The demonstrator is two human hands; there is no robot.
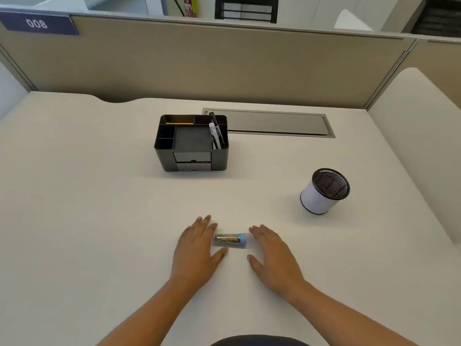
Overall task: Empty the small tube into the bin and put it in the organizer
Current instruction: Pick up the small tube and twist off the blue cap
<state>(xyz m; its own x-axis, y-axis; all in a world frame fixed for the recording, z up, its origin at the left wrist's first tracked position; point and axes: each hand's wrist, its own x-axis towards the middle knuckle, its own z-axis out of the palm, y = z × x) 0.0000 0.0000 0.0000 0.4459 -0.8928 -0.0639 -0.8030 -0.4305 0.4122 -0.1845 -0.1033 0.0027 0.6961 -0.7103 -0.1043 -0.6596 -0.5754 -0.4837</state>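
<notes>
1. While both forearms reach forward over the desk (99, 221), the hands lie flat, palms down, either side of the tube (230, 240).
2. Left hand (197, 253): fingers spread and pointing up-right, thumb just below the tube's clear end; its grip is wide and holds nothing.
3. Right hand (274, 255): fingers pointing up-left, just beside the blue cap; its grip is likewise wide and empty.
4. Tube lies on its side between them.
5. Organizer (192, 143) sits farther back; bin (324, 191) stands well to the right.
</notes>
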